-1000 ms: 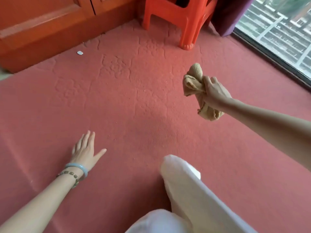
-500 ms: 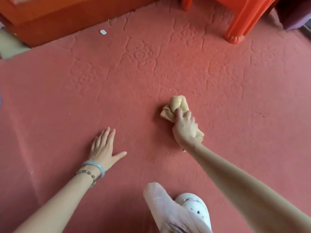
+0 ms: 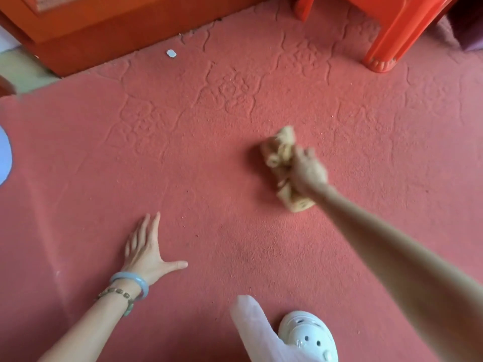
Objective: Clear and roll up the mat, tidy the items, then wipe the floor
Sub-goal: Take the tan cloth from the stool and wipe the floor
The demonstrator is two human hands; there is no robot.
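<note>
right hand (image 3: 308, 171) gripping bunched tan cloth (image 3: 281, 158) against red floor (image 3: 235, 231), left hand (image 3: 145, 250) lying flat, fingers spread, near left

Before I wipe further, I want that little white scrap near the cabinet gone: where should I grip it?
Pinch the white scrap by its opposite edges, coming from straight above: it lies flat on the red floor, clear of the cabinet, so likely nothing offers a side hold. The left hand holds nothing.
</note>
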